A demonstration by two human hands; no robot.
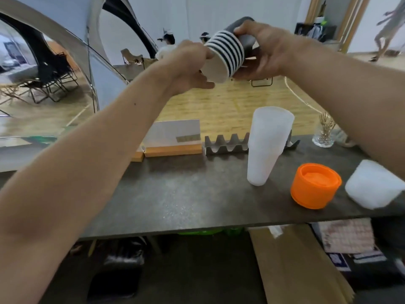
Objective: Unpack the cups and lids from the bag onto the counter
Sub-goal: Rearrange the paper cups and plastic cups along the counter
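Observation:
A nested stack of paper cups (228, 52), dark with white rims, is held tilted in the air above the counter (175, 194). My right hand (265, 51) grips the stack's dark base end. My left hand (192, 64) pinches the rim of the outermost cup at the open end. On the counter stand a tall stack of translucent plastic cups (266, 145), a stack of orange lids (315, 185) and a stack of white lids (374, 185) at the right edge. A brown paper bag (298, 266) lies below the counter.
A white card in a wooden holder (175, 137) and a zigzag metal rack (228, 143) stand along the counter's far edge. A small glass vase with dried stems (324, 134) sits far right. People and folding chairs are in the hall beyond.

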